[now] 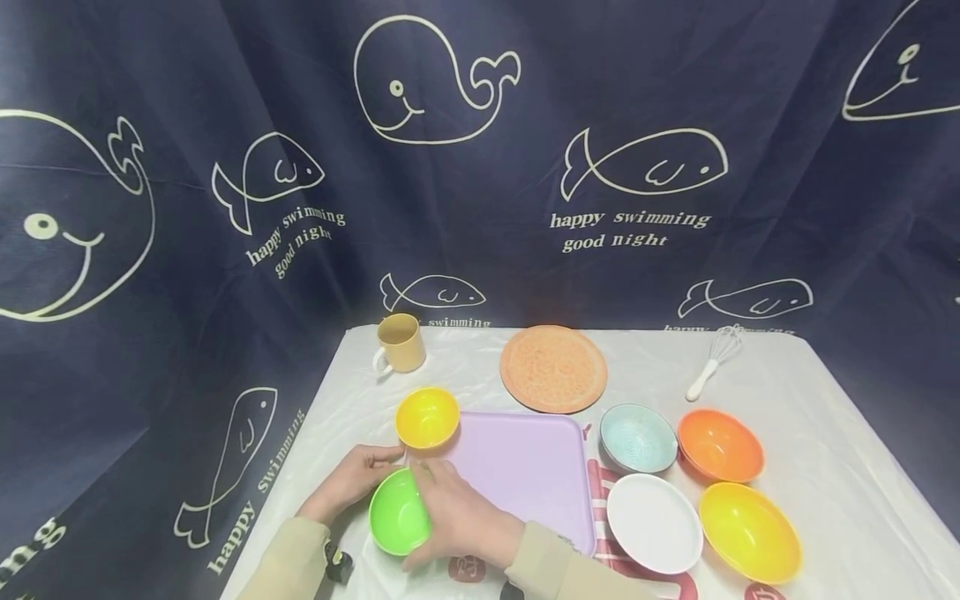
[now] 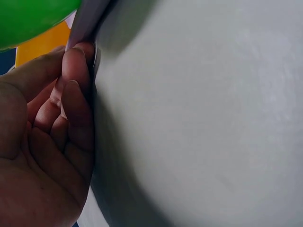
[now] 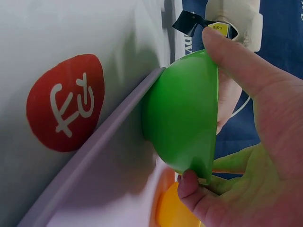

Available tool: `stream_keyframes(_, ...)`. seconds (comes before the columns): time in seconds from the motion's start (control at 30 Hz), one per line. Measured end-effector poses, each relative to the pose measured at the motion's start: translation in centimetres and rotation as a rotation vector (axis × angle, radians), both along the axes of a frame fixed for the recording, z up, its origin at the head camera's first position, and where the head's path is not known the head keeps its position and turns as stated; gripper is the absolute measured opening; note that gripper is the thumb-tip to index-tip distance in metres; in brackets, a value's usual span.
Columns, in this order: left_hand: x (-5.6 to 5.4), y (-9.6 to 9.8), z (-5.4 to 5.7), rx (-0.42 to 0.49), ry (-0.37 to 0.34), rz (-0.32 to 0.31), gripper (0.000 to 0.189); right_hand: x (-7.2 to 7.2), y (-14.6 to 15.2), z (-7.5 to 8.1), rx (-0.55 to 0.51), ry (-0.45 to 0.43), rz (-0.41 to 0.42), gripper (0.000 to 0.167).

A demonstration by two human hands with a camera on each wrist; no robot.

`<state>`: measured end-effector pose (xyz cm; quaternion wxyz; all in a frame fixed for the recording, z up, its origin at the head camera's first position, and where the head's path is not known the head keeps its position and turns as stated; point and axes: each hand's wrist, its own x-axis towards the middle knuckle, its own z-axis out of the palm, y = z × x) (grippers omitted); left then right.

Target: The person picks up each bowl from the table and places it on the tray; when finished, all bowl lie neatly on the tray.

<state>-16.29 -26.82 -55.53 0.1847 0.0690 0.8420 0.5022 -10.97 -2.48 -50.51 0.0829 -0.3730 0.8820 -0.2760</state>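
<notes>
My right hand (image 1: 465,512) grips a green bowl (image 1: 393,518) by its rim, thumb at the near side and fingers at the far side. In the right wrist view, the green bowl (image 3: 180,113) overlaps the edge of a flat lilac tray (image 1: 517,475). My left hand (image 1: 352,482) is just left of the bowl, by the tray's left side. The left wrist view shows that hand's thumb and fingertips (image 2: 75,61) pinching the tray edge (image 2: 87,21). A small yellow bowl (image 1: 427,417) sits at the tray's far left corner, close beyond both hands.
Right of the tray stand a light blue bowl (image 1: 637,437), an orange bowl (image 1: 722,446), a white bowl (image 1: 654,523) and a yellow oval bowl (image 1: 750,533). Farther back are a tan mug (image 1: 401,343), a round orange patterned mat (image 1: 553,368) and a white whisk (image 1: 708,371).
</notes>
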Motion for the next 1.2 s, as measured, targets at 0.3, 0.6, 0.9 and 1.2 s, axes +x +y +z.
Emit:
stream_keyframes(0.3,0.1,0.2,-0.3,0.01,-0.001,0.007,0.048,0.2,3.6,1.7,-0.053,-0.077,-0.091,0.138)
stream_keyframes(0.6,0.2,0.2,-0.2,-0.028,0.006,0.029,0.049,0.9,12.4,3.6,-0.069,0.04,-0.225,0.128)
stream_keyframes(0.9,0.0,0.3,0.1,-0.029,-0.006,0.026,0.048,2.9,22.6,4.9,-0.053,0.105,-0.44,0.124)
stream_keyframes(1.2,-0.2,0.2,-0.1,-0.012,-0.002,0.008,0.047,5.3,31.3,3.1,0.037,0.101,-0.634,0.135)
